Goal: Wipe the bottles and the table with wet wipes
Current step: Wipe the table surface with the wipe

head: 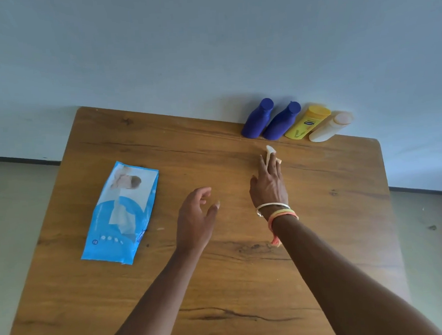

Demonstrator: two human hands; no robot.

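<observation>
My right hand [268, 187], fingers straight, presses a small white wet wipe [269, 150] onto the brown wooden table [223, 285], near the row of blue, yellow and cream plastic bottles [282, 123]. Left hand [196, 216] hovers, loosely curled, holding nothing.

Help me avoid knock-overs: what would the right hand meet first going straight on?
Probably the second blue bottle from the left, at its base; the right hand carries a wet wipe. Depth unclear.

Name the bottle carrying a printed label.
The yellow plastic bottle, third from left: it bears a dark label; the left blue plastic bottle, right blue plastic bottle and cream plastic bottle look plain.
</observation>
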